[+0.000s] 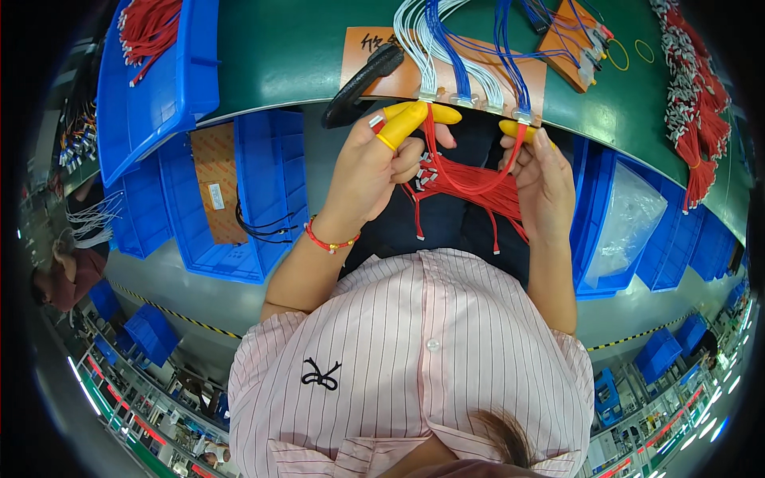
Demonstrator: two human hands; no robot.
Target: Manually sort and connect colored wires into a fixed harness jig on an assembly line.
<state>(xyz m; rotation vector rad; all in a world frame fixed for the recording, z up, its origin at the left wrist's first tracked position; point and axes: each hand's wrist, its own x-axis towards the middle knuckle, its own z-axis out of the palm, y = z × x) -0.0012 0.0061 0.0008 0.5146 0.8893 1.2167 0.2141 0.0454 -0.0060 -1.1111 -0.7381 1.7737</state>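
Note:
Both my hands are at the table's near edge, with yellow finger cots on some fingertips. My left hand [381,163] is closed in a pinch on red wires [432,139], just below a white connector under a bundle of white wires [417,48]. A small white plug shows beside its thumb. My right hand [543,183] pinches the other end of the red wires below the connector under the blue wires [504,44]. Between the hands the red wires hang in a loop. More red wires with white plugs [470,187] lie across my lap.
The green table [279,48] bears an orange board [362,60], a black-handled tool [362,86] and a smaller orange block [564,48]. Red wire bundles [695,131] hang at the right. Blue bins [275,191] stand below; a blue tray [159,88] of red wires is left.

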